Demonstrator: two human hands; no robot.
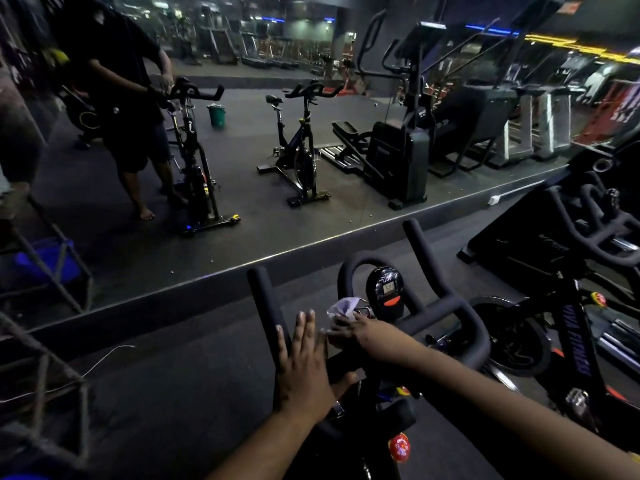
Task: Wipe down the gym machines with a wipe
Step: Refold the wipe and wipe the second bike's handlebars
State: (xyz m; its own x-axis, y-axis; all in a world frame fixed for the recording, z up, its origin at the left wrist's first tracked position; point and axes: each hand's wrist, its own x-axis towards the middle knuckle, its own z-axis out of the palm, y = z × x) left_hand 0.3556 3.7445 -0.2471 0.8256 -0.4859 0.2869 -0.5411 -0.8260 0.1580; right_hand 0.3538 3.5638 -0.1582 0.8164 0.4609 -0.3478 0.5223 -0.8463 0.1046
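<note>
A black spin bike stands right in front of me, its padded handlebars (433, 306) curving around a small console (386, 289) with an orange button. My left hand (304, 362) lies flat with straight fingers against the left handlebar prong (265, 299). My right hand (349, 329) pinches a pale crumpled wipe (341, 305) and presses it onto the centre of the bars just left of the console.
A wall mirror (242, 150) ahead reflects me at the bike, a second spin bike, a green bucket and a stair machine. Another bike (571, 306) stands close on my right. A metal rack (45, 341) and a thin cable (104, 358) are on the left floor.
</note>
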